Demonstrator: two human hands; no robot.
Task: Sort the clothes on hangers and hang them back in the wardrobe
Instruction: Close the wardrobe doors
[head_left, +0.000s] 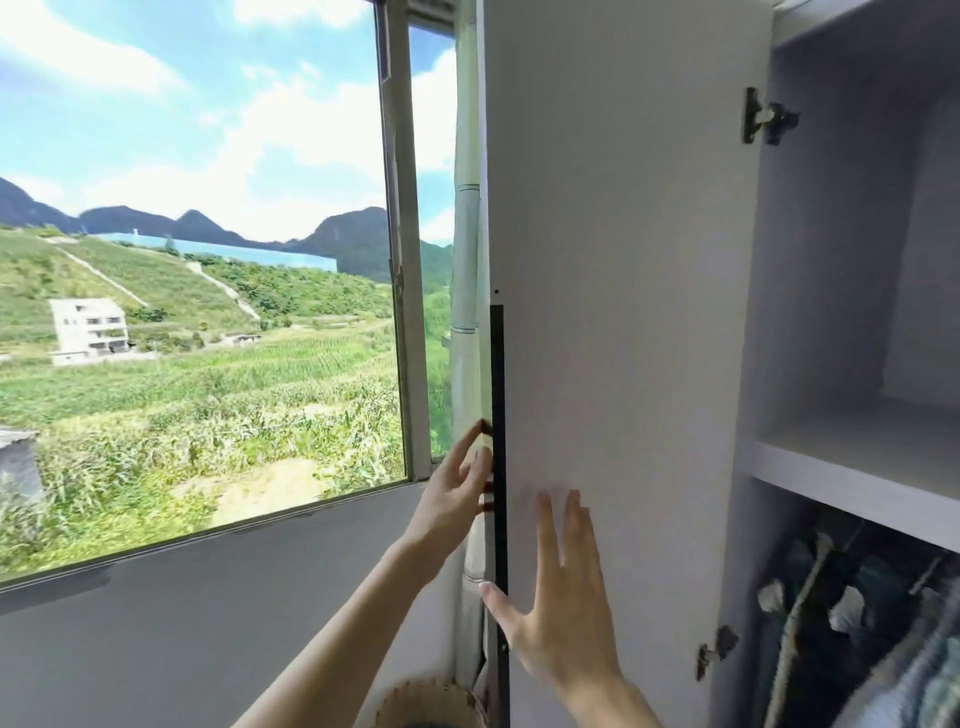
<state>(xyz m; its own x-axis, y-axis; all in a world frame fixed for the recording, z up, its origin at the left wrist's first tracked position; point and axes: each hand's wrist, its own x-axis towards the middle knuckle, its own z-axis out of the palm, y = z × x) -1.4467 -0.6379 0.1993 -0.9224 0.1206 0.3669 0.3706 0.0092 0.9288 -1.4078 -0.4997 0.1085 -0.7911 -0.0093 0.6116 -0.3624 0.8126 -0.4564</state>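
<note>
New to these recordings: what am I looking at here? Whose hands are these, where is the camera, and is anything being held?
There is no machine: one camera worn on a person's head looks forward at their own bare hands. The left hand reaches the black handle strip on the open wardrobe door; whether it hooks the strip is unclear. The right hand is open, fingers spread, at the door's inner face. Neither holds clothing. Clothes hang under a shelf inside.

Dark clothes (810, 639) hanging low inside open white wardrobe (821, 260)
</note>
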